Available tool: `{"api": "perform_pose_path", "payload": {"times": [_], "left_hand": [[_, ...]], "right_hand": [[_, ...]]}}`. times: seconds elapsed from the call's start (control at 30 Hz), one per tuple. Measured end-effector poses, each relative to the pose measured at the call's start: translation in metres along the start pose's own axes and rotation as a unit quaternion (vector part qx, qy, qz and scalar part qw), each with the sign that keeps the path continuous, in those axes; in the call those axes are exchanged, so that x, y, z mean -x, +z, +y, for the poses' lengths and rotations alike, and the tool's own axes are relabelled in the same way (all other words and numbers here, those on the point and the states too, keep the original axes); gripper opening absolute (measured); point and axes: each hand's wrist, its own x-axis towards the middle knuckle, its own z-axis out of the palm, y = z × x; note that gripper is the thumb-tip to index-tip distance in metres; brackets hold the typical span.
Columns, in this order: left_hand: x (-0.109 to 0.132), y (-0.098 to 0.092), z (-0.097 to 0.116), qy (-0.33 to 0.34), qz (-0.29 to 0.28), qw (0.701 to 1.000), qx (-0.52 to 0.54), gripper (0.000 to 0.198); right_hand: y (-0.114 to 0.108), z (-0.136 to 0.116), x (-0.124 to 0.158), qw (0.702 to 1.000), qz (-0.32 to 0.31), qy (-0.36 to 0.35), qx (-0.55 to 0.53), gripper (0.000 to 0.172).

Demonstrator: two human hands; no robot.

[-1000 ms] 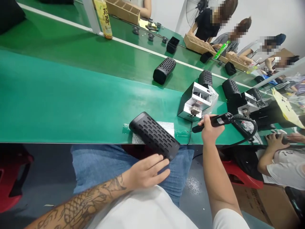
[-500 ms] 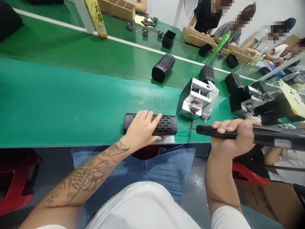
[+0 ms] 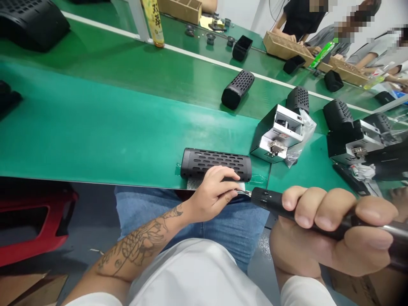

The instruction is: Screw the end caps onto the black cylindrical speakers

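Note:
A black perforated speaker housing (image 3: pixel 216 161) lies on its side at the near edge of the green bench. In front of it is my left hand (image 3: pixel 215 191), its thumb and fingers closed in a pinch by the tip of the screwdriver bit. Whatever sits between those fingertips is too small to make out. My right hand (image 3: pixel 334 229) wraps around a black electric screwdriver (image 3: pixel 267 199), which points left with its bit at my left fingertips. Under the housing's front side a grey plate (image 3: pixel 194 183) shows at the bench edge.
A silver-and-black screw feeder (image 3: pixel 277 134) stands right of the housing, a clear plastic bag (image 3: pixel 301 140) beside it. Another housing (image 3: pixel 238 89) lies farther back. A drink bottle (image 3: pixel 154 23) stands by a white post. People sit across the bench. A red stool (image 3: pixel 35 212) is lower left.
My left hand has come off the top of the housing to its front side and closed its fingertips. The screwdriver has moved toward them, its tip now lower. The view has shifted left.

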Motion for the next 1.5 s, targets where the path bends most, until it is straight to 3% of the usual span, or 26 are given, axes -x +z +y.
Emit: {"api": "perform_pose_path", "payload": {"times": [0.2,0.53,0.7,0.87,1.03,1.3,1.5], "left_hand": [[0.009,-0.008,0.005,-0.025,-0.049,0.993,-0.107,0.026],[0.014,-0.011,0.001,0.037,-0.065,0.986,-0.152,0.022],[0.002,-0.051,-0.016,-0.004,-0.094,0.962,-0.257,0.07],[-0.004,-0.086,-0.035,-0.073,-0.151,0.934,-0.315,0.08],[0.0,-0.083,-0.037,-0.083,-0.154,0.934,-0.31,0.083],[0.002,-0.082,-0.038,-0.081,-0.15,0.939,-0.3,0.08],[0.001,-0.082,-0.039,-0.08,-0.15,0.94,-0.296,0.082]], "right_hand": [[0.008,0.002,-0.003,0.998,-0.058,-0.025,0.029,0.011],[0.02,0.0,-0.003,0.991,-0.108,-0.019,0.081,0.013],[0.02,0.013,-0.022,0.989,-0.059,-0.034,0.13,0.023],[0.01,0.05,-0.047,0.99,-0.028,-0.073,0.121,0.034],[0.008,0.068,-0.052,0.988,-0.042,-0.072,0.128,0.031],[0.009,0.068,-0.053,0.987,-0.048,-0.054,0.144,0.036],[0.011,0.067,-0.05,0.987,-0.084,-0.047,0.125,0.029]]}}
